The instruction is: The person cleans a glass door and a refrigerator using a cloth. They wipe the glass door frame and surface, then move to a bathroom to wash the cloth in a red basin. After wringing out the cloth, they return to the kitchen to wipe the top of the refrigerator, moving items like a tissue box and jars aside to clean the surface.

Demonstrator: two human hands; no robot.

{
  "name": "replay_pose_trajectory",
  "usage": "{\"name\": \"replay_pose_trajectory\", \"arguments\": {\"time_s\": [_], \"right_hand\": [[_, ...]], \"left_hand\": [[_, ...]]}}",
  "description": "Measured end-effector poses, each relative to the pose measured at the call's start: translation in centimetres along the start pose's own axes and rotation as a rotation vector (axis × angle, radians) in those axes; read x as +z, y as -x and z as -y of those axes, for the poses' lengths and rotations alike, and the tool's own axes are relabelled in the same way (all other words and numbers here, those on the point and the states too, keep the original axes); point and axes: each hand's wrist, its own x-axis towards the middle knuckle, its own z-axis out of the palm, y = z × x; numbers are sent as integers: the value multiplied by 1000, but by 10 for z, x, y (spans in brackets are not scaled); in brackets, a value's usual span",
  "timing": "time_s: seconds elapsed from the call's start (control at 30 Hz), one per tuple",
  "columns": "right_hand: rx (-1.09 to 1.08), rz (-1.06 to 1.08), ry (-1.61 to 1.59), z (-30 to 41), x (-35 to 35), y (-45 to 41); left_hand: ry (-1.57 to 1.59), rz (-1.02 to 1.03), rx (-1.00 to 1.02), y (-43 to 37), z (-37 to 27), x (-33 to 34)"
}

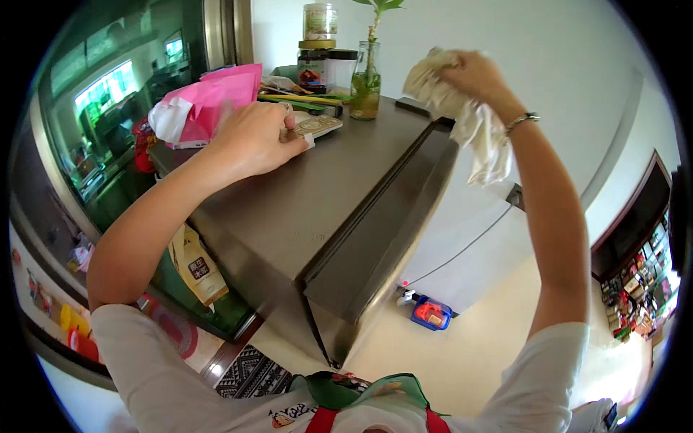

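Observation:
My right hand (479, 81) grips a crumpled cream cloth (479, 143), raised over the right rear corner of a grey-brown cabinet, apparently a refrigerator (319, 200). The cloth's loose end hangs past the edge. My left hand (260, 138) is at the back left of the top, with thumb and fingers around the near end of a flat, pale box (316, 127) with a raised pattern. Behind that wrist a pink plastic packet (224, 97) with white tissue sticking out lies partly hidden.
A glass bottle (365, 86) with water and a green plant stands near the back. Behind are stacked jars (313, 67) and pencil-like sticks (308, 99). A tissue pack (199, 268) hangs on the left side. A blue basket (431, 314) and a cable (465, 246) are low at right.

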Motion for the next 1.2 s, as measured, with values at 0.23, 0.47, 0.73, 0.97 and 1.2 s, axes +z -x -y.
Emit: {"name": "replay_pose_trajectory", "arguments": {"time_s": [0.23,0.47,0.73,0.97,1.2], "right_hand": [[-234,314,206,-4,89,10],[-375,639,-246,-10,62,14],[-557,701,-190,-21,60,-10],[-606,560,-73,-27,100,-47],[-703,483,-3,0,116,-45]], "left_hand": [[49,-199,-1,-38,3,-17],[442,-10,-208,-122,-44,2],[304,-143,-401,-161,-67,32],[278,-347,-463,-161,-74,11],[241,-319,-570,-107,-105,-45]]}}
